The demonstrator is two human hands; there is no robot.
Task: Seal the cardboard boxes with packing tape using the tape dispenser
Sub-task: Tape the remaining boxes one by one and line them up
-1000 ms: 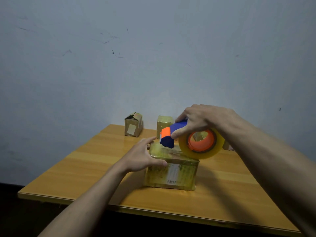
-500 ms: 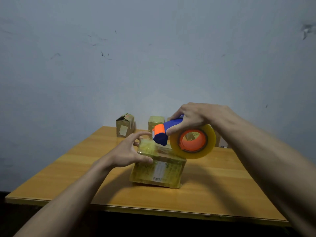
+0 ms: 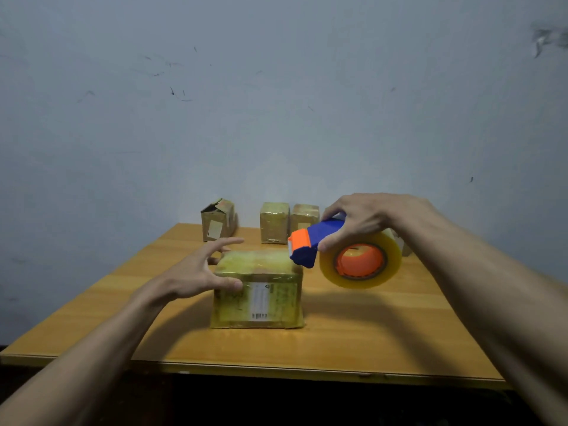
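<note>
Facing the camera, white barcode label (image 3: 260,298), print illegible, on taped box (image 3: 239,305).

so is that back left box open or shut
Open. The back left box has its top flaps sticking up torn and apart, unlike the flat-topped boxes beside it.

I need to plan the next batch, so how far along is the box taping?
Done, apparently: two small glossy taped boxes at the table's back.

In hand: the tape-wrapped cardboard box with a barcode label, steadied by the left hand; the right hand grips the blue-and-orange tape dispenser at its far right corner.

Left: the torn-open brown box, back left.
</note>
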